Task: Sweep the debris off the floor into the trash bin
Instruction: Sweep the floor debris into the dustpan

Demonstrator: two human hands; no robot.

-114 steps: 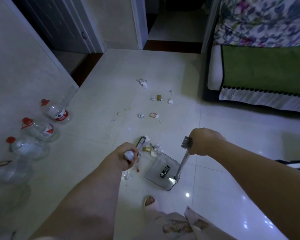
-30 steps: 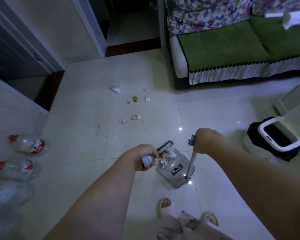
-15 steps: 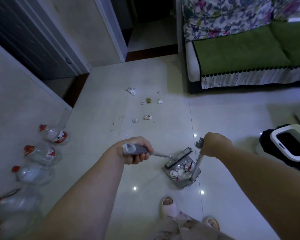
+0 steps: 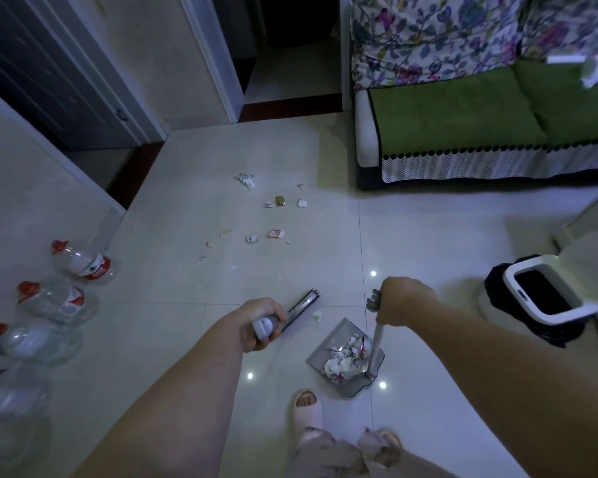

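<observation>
Head view: clear plastic bottles with red caps (image 4: 80,262) lie along the left wall; scattered paper debris (image 4: 275,215) sits mid-floor; left hand (image 4: 261,322), fingers clamped on a grey broom (image 4: 301,307); right hand (image 4: 403,300) grips a grey dustpan (image 4: 346,360) holding scraps; white-rimmed trash bin (image 4: 546,294) stands open at right

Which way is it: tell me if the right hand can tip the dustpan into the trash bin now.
Probably yes: the right hand grips the dustpan handle, the trash bin stands open on that side, and bare floor lies between.
</observation>
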